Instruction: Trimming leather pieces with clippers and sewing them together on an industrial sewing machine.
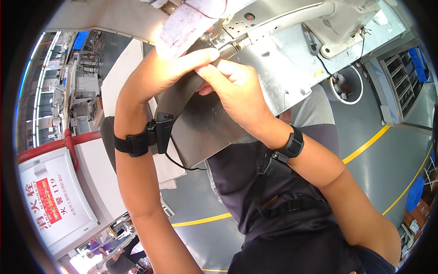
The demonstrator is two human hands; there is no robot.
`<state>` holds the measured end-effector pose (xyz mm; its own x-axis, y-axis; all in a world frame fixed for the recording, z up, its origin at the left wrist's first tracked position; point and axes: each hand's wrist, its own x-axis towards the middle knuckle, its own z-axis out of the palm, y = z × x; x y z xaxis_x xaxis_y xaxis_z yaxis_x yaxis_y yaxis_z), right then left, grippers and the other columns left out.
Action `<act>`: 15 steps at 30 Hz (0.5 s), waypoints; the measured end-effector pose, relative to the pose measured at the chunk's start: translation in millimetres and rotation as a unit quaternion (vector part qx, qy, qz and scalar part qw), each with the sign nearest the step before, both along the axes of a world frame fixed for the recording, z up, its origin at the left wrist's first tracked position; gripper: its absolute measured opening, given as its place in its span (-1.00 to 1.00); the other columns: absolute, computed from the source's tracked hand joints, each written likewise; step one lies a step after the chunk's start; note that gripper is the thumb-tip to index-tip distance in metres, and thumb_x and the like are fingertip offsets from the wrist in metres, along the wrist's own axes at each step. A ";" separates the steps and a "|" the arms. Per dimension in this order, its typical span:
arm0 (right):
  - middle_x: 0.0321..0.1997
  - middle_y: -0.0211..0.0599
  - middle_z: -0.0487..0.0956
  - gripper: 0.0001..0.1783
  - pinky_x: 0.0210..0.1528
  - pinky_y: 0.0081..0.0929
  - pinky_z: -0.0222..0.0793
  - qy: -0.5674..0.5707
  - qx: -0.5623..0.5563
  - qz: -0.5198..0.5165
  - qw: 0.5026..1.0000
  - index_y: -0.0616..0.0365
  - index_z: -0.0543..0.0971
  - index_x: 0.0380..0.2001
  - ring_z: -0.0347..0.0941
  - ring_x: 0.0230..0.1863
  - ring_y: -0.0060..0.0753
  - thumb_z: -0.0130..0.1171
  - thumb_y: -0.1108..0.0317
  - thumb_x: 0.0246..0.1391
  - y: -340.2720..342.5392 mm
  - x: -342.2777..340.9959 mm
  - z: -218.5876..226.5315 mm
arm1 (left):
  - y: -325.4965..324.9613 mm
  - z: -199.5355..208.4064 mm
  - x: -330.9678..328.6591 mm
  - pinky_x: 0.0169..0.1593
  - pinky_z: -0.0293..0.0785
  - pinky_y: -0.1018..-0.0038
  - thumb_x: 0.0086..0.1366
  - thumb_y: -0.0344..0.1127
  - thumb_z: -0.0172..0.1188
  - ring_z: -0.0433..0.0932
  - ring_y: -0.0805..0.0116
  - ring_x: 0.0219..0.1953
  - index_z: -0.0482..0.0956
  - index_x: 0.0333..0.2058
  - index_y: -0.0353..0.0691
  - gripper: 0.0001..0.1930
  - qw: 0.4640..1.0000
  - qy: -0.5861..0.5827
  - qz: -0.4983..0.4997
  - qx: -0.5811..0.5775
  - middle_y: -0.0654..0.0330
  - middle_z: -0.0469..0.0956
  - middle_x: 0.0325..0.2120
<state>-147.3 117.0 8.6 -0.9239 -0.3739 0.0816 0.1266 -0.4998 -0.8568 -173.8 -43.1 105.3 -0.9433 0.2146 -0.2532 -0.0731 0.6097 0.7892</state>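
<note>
A grey-brown strip of flexible material curves down from my hands toward my left wrist, over a shiny metal plate. My left hand is closed on its upper part, thumb stretched along it and the other fingers mostly hidden. Beside it, my right hand pinches the strip's edge, its thumb and forefinger meeting the tip of my left thumb. Just beyond the hands are the small metal parts of a sewing machine. A whitish cloth-like wrap hangs close above my left hand.
The metal work plate extends right, its corner over my lap. Black snips lie by the machine base, near a thin cable. A round white-rimmed bin stands on the floor at right. A white cabinet is at left.
</note>
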 end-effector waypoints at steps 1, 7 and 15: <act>-0.39 -0.40 0.64 -0.69 -0.27 -0.58 0.54 0.001 -0.002 -0.006 1.000 0.32 0.67 -0.26 0.58 -0.34 -0.63 0.17 0.25 0.36 -0.9 0.0 0.3 | -1.2 -0.3 -0.1 0.31 0.24 0.42 0.31 -0.17 0.32 0.40 0.36 0.23 0.38 0.31 -0.27 -0.35 1.000 -0.001 0.002 0.003 0.10 0.48 0.16; -0.48 -0.38 0.63 -0.68 -0.32 -0.58 0.50 0.017 0.009 -0.011 1.000 0.34 0.65 -0.36 0.61 -0.40 -0.59 0.16 0.27 0.35 -0.1 -2.5 -1.9 | -2.7 -0.2 1.6 0.33 0.18 0.45 0.31 -0.14 0.32 0.37 0.37 0.24 0.38 0.31 -0.25 -0.34 1.000 -0.028 0.009 0.008 0.13 0.48 0.16; -0.51 -0.37 0.62 -0.70 -0.36 -0.59 0.47 0.043 0.027 -0.012 0.999 0.35 0.64 -0.40 0.61 -0.42 -0.59 0.15 0.32 0.32 2.4 -5.4 -2.7 | -1.5 -0.5 6.3 0.31 0.18 0.49 0.32 -0.07 0.28 0.39 0.42 0.20 0.43 0.27 -0.28 -0.37 0.999 -0.031 0.026 -0.008 0.19 0.53 0.07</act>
<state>-152.7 119.4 6.0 -0.9235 -0.3567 0.1412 0.0397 -0.4550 -0.8896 -167.5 -44.6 104.8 -0.9353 0.1618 -0.3146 -0.1529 0.6170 0.7720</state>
